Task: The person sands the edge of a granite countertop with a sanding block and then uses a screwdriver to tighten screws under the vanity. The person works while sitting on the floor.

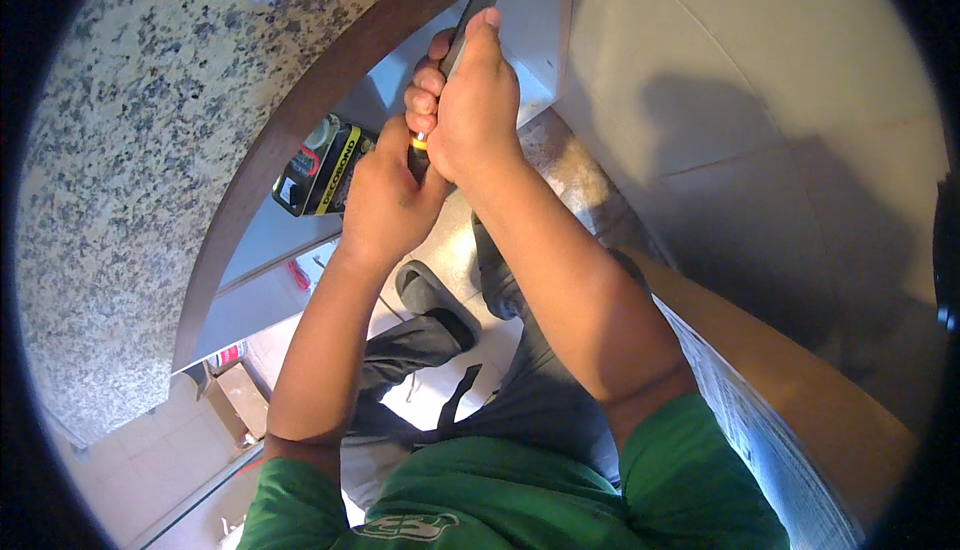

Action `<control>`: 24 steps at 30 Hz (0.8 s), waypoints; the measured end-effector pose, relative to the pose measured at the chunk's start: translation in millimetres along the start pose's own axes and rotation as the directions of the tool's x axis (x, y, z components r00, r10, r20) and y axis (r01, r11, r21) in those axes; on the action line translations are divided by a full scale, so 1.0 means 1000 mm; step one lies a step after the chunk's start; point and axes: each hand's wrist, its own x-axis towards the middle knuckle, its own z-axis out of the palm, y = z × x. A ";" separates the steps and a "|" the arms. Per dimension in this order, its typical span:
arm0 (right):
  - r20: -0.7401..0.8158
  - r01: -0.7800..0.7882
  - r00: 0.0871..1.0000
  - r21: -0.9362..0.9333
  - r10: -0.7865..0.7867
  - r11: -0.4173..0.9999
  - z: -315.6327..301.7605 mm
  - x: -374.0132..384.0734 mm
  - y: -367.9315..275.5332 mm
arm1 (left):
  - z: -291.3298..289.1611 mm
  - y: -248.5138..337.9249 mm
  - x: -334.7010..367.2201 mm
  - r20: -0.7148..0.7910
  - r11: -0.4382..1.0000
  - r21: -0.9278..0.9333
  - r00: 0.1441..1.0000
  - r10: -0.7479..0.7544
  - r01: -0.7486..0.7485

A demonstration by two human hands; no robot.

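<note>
My right hand (478, 100) is closed round the flat steel blade of a hand tool (481, 2), its thumb laid along the blade. The blade's squared end sticks out above that thumb, beside the brown edge strip of the counter. Just below, my left hand (390, 195) wraps the tool's dark handle, where a yellow band shows between the two hands. The tool points up and slightly right. Whether it is a chisel or a file, I cannot tell. Most of its length is hidden by my fingers.
A speckled granite counter (150, 150) with a curved-looking brown edge (232, 185) fills the left. Under it, a black and yellow tin (335, 172) stands in an open cabinet. A cardboard box (240, 400) lies lower left. A tiled wall (790, 60) rises at right.
</note>
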 end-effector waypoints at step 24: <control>-0.087 -0.048 0.995 -0.078 0.041 0.996 0.008 -0.001 -0.010 | 0.007 0.008 0.000 -0.031 1.000 -0.008 1.000 0.007 -0.007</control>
